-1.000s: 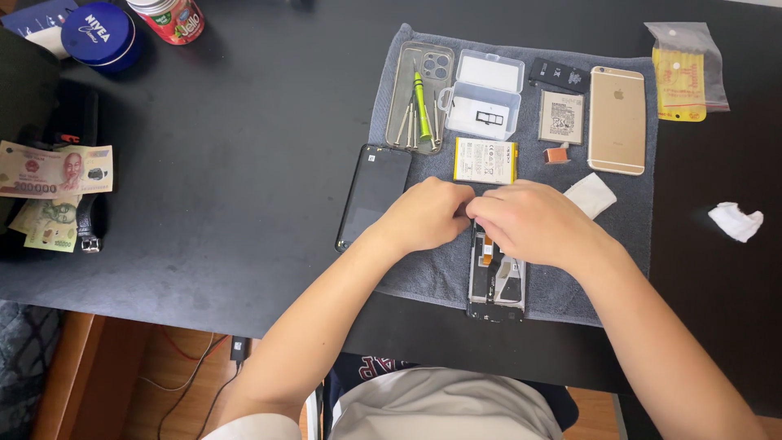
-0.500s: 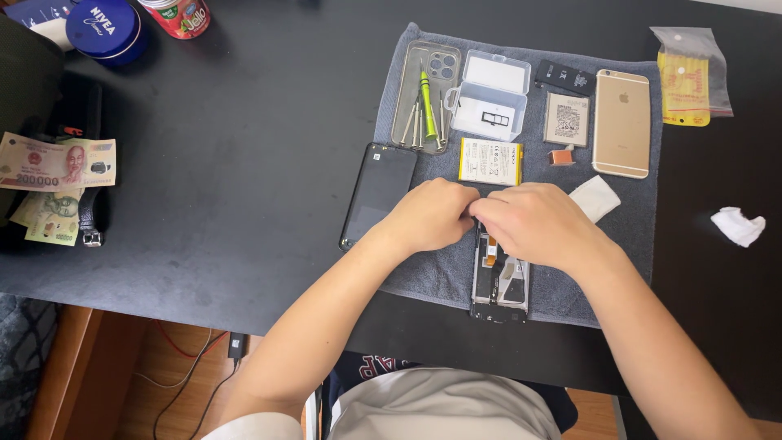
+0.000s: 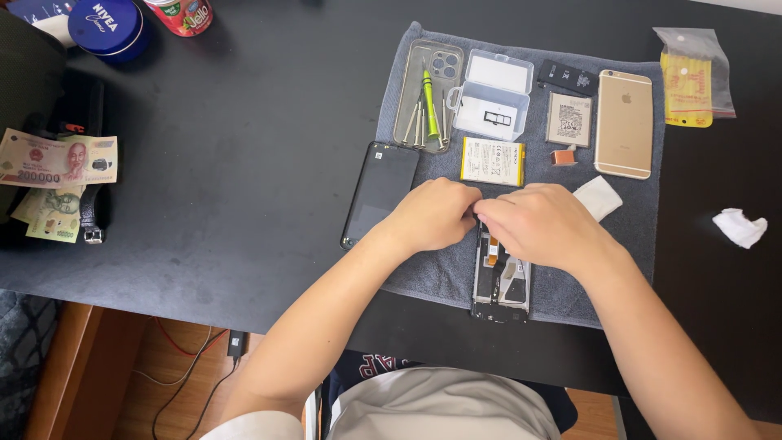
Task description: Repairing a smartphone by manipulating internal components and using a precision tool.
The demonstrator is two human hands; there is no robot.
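On the grey towel [image 3: 440,277] spread over the black tabletop [image 3: 228,163], near its front edge: an opened phone frame [image 3: 500,281], back off, circuit boards and an orange flex strip exposed. Over the frame's upper end, left hand [image 3: 436,213] and right hand [image 3: 542,224] meeting knuckle to knuckle, fingers curled tight and pinched together around something small; cannot tell what, hidden beneath the hands. Just left of the frame, a dark phone panel [image 3: 381,191] lying half off the towel. Behind the frame, a yellow-edged battery [image 3: 493,160], a clear phone case [image 3: 425,94] holding a green-handled screwdriver [image 3: 429,102], a clear plastic box [image 3: 493,96], a gold phone [image 3: 624,122] face down, a folded white tissue [image 3: 597,198]. Far left of the frame, banknotes [image 3: 61,167]. Probably light and stiff, that frame, yet fragile inside: flex strip thin and easily torn, boards best left untouched. Safest hold likely along the long metal side rails, flat against the towel.
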